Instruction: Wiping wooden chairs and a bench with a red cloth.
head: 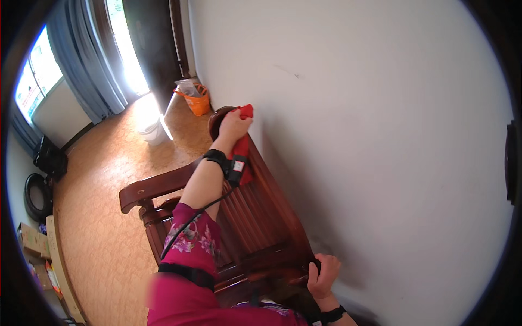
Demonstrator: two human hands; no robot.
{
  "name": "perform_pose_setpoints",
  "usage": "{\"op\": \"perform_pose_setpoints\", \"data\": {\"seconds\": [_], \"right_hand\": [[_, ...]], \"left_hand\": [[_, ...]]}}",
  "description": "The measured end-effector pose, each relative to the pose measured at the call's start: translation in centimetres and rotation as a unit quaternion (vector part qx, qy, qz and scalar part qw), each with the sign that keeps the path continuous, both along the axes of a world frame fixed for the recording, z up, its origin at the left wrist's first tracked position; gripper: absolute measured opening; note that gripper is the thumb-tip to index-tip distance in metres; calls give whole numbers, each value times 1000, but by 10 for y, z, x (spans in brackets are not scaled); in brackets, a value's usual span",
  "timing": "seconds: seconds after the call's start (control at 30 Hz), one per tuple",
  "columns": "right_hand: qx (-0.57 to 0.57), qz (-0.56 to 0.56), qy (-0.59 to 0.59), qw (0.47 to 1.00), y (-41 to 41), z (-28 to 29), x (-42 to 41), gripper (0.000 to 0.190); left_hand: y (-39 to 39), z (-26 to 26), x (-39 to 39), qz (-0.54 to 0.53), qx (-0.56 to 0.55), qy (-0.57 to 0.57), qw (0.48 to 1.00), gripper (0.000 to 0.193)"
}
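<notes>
My left hand (234, 124) is stretched out to the far top end of the backrest of a dark red wooden chair or bench (269, 203). It is closed on a red cloth (244, 146), which bunches over the top rail and hangs down along the slatted back. At the near end of that rail, my right hand (325, 274) grips the wooden corner beside the wall. Both wrists wear black straps, and a black cable runs along the left arm. The armrest (163, 183) juts out to the left.
A white wall (367, 122) runs close behind the backrest. On the tan floor stand a white bucket (153, 132) and an orange bucket (198, 102) holding a plastic bag, near a dark door (151, 45). Along the left side are a tire (38, 197), a black bag-like object (49, 158) and cardboard boxes (34, 240).
</notes>
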State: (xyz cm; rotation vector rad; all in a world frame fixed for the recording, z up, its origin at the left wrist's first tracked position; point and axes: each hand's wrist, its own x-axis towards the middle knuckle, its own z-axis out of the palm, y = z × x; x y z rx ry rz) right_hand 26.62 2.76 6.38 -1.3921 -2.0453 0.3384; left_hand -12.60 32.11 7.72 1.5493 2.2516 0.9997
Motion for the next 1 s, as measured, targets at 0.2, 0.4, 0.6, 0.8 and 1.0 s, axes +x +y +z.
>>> {"op": "perform_pose_setpoints", "data": {"seconds": [0.2, 0.4, 0.6, 0.8, 1.0], "right_hand": [[6, 0, -2, 1000, -1, -1, 4, 24], [14, 12, 11, 1000, 1, 3, -4, 23], [41, -6, 10, 999, 2, 2, 5, 21], [31, -4, 33, 999, 0, -6, 2, 22], [46, -34, 43, 997, -1, -4, -3, 20]], "left_hand": [[16, -11, -13, 30, 32, -38, 998, 50], [1, -20, -18, 25, 81, -25, 996, 44], [-96, -5, 108, -125, 237, 151, 952, 33], [-224, 2, 197, -289, 283, 20, 914, 32], [-228, -23, 199, -501, 315, 134, 794, 53]]}}
